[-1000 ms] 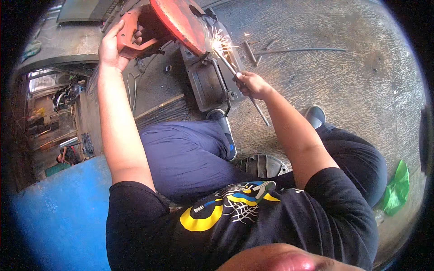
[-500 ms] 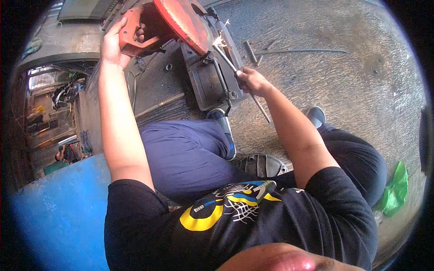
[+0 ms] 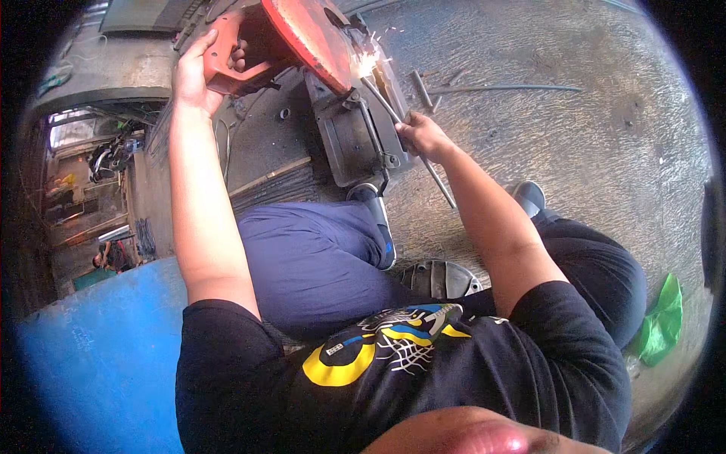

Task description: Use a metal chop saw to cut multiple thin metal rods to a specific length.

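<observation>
An orange-red chop saw (image 3: 310, 41) with a rounded blade guard stands in front of me on its grey metal base (image 3: 344, 147). My left hand (image 3: 200, 72) is closed round the saw's D-shaped handle (image 3: 246, 79). In my right hand (image 3: 423, 136) is a thin metal rod (image 3: 441, 184), gripped near its middle. The rod's far end reaches under the guard, where bright sparks (image 3: 368, 63) fly. The guard and the glare hide the blade's contact with the rod. A crank handle (image 3: 369, 129) runs along the base beside the rod.
Several short cut pieces (image 3: 421, 89) and a long thin rod (image 3: 514, 88) lie on the floor to the right of the saw. A bundle of dark rods (image 3: 276, 185) is left of my leg. A blue panel (image 3: 106, 348) stands lower left, a green bag (image 3: 662, 321) far right.
The sparks at the rod's far end have grown larger and brighter. Both hands keep their grips, with almost no shift in place.
</observation>
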Motion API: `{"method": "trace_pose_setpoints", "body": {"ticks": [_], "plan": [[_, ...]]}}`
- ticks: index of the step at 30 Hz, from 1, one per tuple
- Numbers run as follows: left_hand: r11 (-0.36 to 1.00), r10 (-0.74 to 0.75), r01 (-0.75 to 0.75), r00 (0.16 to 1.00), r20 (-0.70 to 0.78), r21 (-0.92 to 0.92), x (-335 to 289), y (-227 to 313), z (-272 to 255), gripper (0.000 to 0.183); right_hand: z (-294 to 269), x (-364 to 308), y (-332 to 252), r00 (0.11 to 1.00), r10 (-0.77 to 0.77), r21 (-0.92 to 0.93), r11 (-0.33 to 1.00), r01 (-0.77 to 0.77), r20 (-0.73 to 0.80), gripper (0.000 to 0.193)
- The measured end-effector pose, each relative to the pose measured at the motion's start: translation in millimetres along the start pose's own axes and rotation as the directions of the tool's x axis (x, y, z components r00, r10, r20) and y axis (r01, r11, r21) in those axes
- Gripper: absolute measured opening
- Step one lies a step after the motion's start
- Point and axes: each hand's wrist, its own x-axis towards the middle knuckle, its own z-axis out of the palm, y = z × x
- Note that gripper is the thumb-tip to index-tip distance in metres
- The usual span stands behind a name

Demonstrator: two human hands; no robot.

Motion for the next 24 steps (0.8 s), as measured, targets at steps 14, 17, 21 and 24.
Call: {"method": "trace_pose_setpoints", "body": {"ticks": [14, 17, 21, 24], "plan": [[1.000, -0.017, 0.017, 0.999, 0.033, -0.008, 4, -1, -5, 0.041, 2, -6, -11, 0.996, -0.009, 0.028, 1.000, 0.011, -0.084, 0.025], [1.000, -0.016, 0.017, 0.999, 0.044, -0.009, 4, -1, -6, 0.042, 2, -7, -15, 0.997, -0.035, 0.008, 0.999, 0.036, -0.076, 0.024], [1.000, -0.014, 0.014, 0.999, 0.041, -0.005, 4, -1, -5, 0.041, -3, -4, -14, 0.995, -0.083, -0.025, 0.996, 0.082, -0.058, 0.021], [1.000, -0.010, 0.010, 0.999, 0.041, 0.001, 3, 0, -4, 0.040, -4, -1, -10, 0.995, -0.071, -0.011, 0.997, 0.070, -0.072, 0.020]]}}
